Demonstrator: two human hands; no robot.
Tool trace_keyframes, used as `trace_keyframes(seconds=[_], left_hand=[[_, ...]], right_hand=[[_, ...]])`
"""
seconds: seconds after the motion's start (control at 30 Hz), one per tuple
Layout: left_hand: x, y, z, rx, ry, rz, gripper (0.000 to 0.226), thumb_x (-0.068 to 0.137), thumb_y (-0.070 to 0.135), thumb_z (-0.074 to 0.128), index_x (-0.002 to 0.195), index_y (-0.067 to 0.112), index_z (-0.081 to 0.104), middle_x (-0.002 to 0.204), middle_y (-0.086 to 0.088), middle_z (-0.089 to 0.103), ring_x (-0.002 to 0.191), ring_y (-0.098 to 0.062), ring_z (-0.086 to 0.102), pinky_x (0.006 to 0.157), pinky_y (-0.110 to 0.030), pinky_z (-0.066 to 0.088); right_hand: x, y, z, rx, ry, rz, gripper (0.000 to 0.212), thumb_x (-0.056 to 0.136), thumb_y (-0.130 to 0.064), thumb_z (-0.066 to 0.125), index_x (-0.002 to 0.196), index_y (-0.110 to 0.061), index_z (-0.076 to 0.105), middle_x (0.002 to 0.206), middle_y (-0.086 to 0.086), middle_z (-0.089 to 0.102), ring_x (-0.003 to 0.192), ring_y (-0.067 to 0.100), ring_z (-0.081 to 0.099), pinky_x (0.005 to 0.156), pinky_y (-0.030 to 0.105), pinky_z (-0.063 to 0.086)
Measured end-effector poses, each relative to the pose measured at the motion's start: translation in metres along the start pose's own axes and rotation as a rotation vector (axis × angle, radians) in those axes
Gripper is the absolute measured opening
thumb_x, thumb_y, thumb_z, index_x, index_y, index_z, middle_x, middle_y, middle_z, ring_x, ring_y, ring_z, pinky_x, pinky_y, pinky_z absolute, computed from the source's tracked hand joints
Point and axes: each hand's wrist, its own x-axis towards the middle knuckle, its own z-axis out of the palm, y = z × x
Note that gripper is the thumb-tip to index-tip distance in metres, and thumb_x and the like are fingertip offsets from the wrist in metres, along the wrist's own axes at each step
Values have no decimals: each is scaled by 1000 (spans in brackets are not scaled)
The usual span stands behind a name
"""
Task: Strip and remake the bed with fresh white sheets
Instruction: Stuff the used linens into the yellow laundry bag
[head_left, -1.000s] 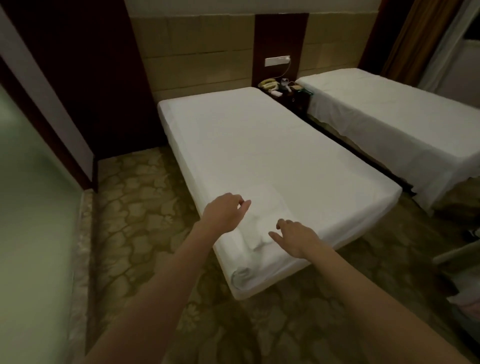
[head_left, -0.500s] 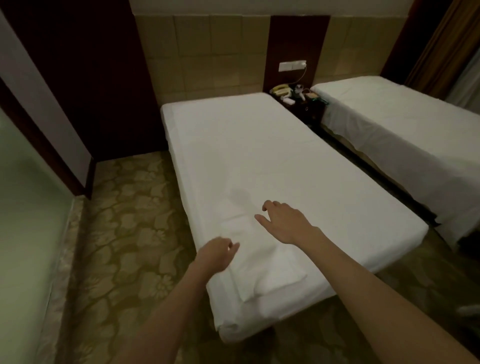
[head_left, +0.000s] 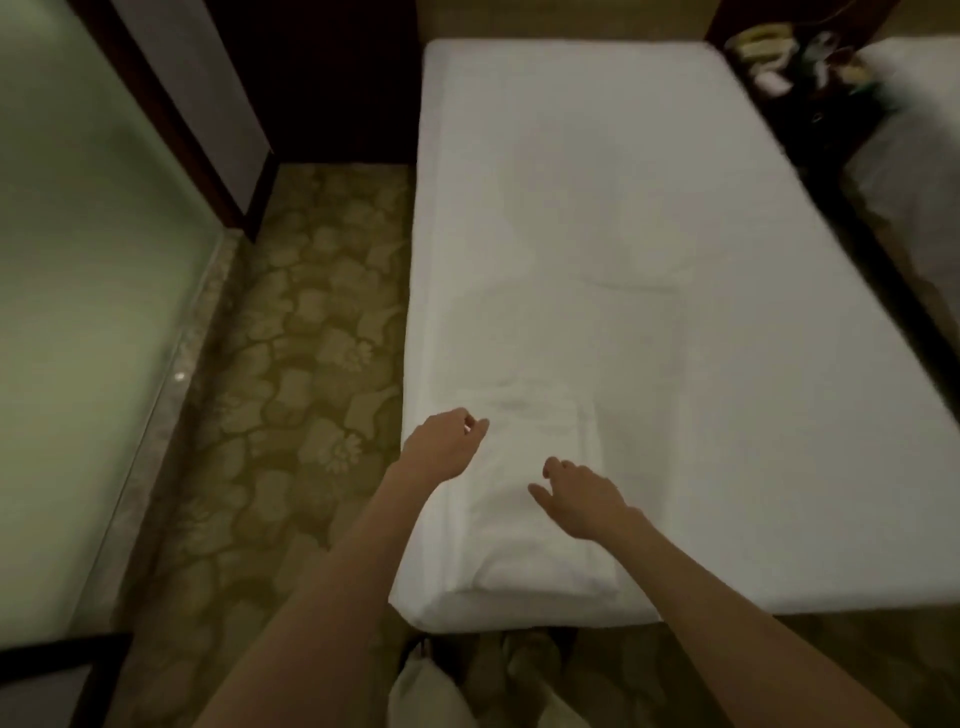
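Observation:
A single bed (head_left: 727, 364) with a smooth white cover runs away from me. A folded white sheet (head_left: 540, 519) lies on its near left corner. My left hand (head_left: 441, 447) hovers at the bed's left edge beside the fold, fingers loosely curled, holding nothing. My right hand (head_left: 582, 499) reaches over the folded sheet with fingers spread and relaxed, just above or touching it; I cannot tell which.
Patterned green carpet (head_left: 291, 395) fills the aisle on the left, bounded by a frosted glass wall (head_left: 93, 260). A dark nightstand (head_left: 810, 78) with small items stands at the far right, with a second white bed (head_left: 914, 171) beyond it. My feet show below the bed's foot.
I have stepped to the foot of the bed and the view has tipped down. Both hands have drawn back toward the folded sheet at the near corner.

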Motion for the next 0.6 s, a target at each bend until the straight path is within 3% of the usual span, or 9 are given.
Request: trace_keyframes(seconds=[0.17,0.3,0.37,0.47,0.6], left_hand=[[50,-27,63,-147,-47,-192,56,97,45,48,139,9,38,132,-12,55,118,-28,54,99,-38,43],[93,-66,116,-273,-85,-382,78,88,43,66,145,5,28,145,-16,43,130,-31,45,102,-37,37],[111,-90,138,-368,-105,-474,93,76,47,77,145,5,29,144,-15,44,128,-32,47,102,-38,40],[127,-119,163,-612,-109,-554,126,38,64,85,141,9,40,135,-9,55,117,-28,57,100,-42,47],[136,-136,176,-796,-153,-506,111,34,60,85,131,17,51,120,2,64,103,-17,64,85,-34,54]], right_hand=[[70,38,31,137,25,60,47,100,-45,39,134,-12,37,132,10,48,120,29,48,94,41,43],[115,72,65,369,80,185,64,93,-47,54,141,-11,31,141,11,36,128,32,38,100,44,40],[135,94,83,509,102,279,80,85,-47,66,143,-8,28,143,14,33,130,34,37,103,43,37],[158,122,111,683,91,429,105,67,-51,82,143,-4,27,142,15,37,130,34,41,106,42,38],[180,140,133,937,38,575,110,55,-55,86,137,-1,36,138,12,48,124,28,51,100,41,45]])
